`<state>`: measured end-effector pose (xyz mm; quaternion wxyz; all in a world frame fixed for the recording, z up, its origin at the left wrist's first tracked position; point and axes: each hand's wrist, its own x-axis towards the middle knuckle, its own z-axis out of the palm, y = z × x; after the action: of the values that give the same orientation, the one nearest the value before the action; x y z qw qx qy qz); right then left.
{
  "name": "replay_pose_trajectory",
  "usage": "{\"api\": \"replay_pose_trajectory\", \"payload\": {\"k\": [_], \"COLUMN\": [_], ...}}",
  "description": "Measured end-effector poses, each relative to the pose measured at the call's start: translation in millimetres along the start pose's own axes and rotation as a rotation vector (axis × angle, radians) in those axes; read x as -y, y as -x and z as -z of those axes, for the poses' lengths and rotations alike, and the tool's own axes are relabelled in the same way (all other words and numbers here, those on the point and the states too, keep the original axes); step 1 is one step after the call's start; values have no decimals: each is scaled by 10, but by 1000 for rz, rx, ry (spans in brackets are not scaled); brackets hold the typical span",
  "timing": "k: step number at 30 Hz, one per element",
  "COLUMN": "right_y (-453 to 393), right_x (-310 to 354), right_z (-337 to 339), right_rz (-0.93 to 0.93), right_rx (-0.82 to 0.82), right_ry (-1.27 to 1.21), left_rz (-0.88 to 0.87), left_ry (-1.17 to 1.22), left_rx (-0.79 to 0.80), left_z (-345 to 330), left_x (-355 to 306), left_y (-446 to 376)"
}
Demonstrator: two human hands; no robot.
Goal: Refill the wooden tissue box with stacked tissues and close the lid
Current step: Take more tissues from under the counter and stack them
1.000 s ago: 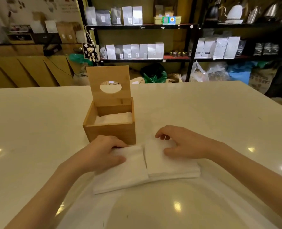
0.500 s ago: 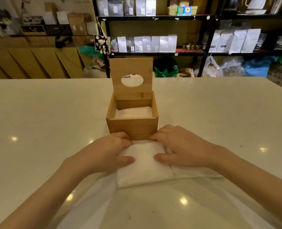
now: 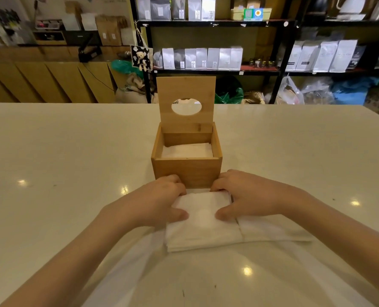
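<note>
Both hands gripped one tissue stack [image 3: 203, 220]: left hand [image 3: 155, 202] and right hand [image 3: 248, 196] pinched opposite edges. The open wooden box [image 3: 187, 171] stood just beyond the fingertips.

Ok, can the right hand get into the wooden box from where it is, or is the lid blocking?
Probably yes. The lid stands upright at the back, so the wooden box is open on top, directly beyond the right hand, which now grips the tissue stack.

Warm, fairly bright overhead lighting leaves small round glare spots on the glossy cream surface [image 3: 73, 151]. Soft shadows fall beneath the forearms. The black metal shelves [image 3: 215, 23] behind look slightly soft, and wide-angle distortion bends the frame's edges.
</note>
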<state>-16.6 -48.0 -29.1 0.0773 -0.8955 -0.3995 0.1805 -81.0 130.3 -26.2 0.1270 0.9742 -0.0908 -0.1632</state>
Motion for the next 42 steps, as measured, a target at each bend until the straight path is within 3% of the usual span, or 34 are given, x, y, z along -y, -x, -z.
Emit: {"api": "replay_pose_trajectory", "payload": {"k": [14, 19, 32, 42], "right_y": [74, 92, 545, 817], "right_x": [109, 142, -104, -450], "right_z": [3, 50, 464, 452], "right_rz": [-56, -15, 24, 39], "right_rx": [-4, -32, -267, -264], "right_ry": [-101, -124, -647, -1195], "left_rz": [-21, -41, -190, -215], "left_ry": [195, 128, 411, 620], "left_rx": [-49, -67, -188, -251], "left_z": [-30, 40, 625, 788], "left_x": [14, 56, -142, -553], "left_y": [37, 90, 154, 42]}}
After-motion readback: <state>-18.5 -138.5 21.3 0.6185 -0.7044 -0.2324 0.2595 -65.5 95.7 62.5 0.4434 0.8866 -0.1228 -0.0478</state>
